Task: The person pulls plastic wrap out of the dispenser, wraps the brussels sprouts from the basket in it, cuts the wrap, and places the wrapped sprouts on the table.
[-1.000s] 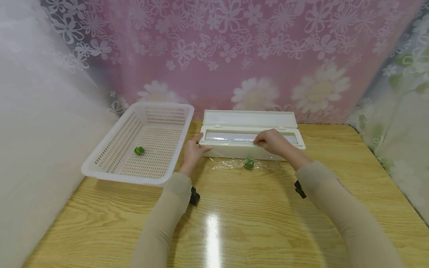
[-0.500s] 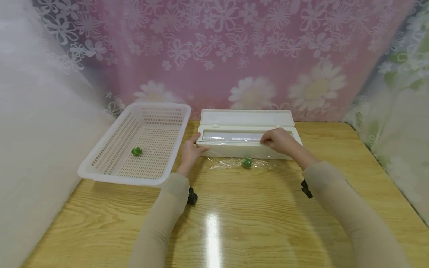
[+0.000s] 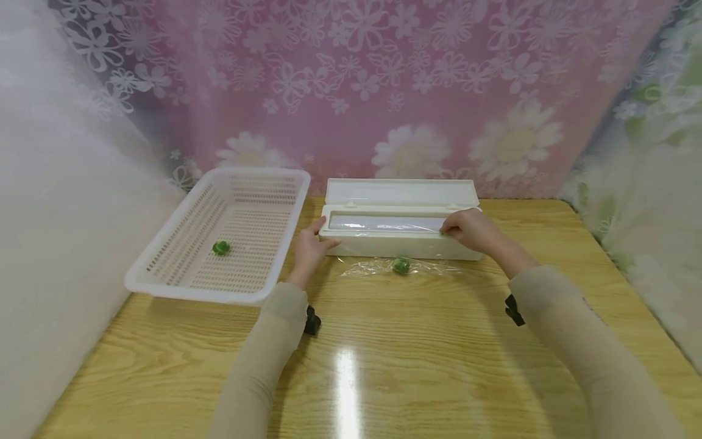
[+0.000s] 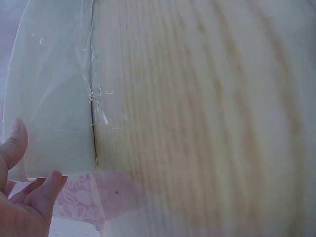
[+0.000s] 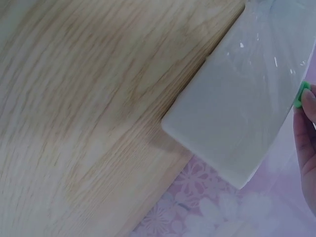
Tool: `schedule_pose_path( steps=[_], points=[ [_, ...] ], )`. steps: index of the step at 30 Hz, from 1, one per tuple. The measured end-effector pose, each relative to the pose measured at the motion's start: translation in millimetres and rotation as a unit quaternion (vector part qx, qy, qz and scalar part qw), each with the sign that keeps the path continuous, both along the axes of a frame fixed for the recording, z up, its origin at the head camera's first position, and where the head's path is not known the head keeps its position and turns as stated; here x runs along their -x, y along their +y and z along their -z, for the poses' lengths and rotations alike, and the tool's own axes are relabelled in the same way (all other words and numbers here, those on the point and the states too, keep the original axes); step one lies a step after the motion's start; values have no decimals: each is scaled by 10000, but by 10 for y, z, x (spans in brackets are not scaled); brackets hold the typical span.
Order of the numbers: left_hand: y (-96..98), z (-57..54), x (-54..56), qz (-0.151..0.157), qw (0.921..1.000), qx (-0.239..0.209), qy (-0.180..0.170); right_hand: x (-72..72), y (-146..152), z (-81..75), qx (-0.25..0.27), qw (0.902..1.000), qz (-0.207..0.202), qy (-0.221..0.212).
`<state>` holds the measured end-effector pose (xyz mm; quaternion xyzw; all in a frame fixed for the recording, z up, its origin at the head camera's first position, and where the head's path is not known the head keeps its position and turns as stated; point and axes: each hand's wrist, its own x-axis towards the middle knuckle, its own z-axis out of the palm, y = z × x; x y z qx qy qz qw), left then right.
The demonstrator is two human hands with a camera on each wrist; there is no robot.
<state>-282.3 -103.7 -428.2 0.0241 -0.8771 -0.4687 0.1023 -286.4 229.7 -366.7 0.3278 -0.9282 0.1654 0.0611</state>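
A white cling film dispenser lies with its lid raised and a roll of film inside. My left hand grips its left end, thumb on the front face in the left wrist view. At the front edge of the opening, toward the right end, my right hand pinches a small green slide cutter. Clear cling film hangs down the front face and spreads crumpled onto the table. On that film, just before the dispenser, sits a small round green vegetable.
To the left stands a white perforated plastic basket holding another small green vegetable. The wooden table ends at a pink flowered curtain behind the dispenser.
My right hand has slid rightward along the dispenser's front edge with the slide cutter, from near its middle toward the right end. My left hand keeps its grip on the left end.
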Motion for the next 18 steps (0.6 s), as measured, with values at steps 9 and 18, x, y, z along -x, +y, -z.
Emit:
schedule_pose_path(
  steps=[9, 18],
  points=[
    [-7, 8, 0, 73, 9999, 123, -18, 22, 81, 53, 28, 10000, 41, 59],
    [-9, 4, -4, 61, 9999, 40, 119, -13, 169, 17, -40, 9996, 211, -194]
  ],
)
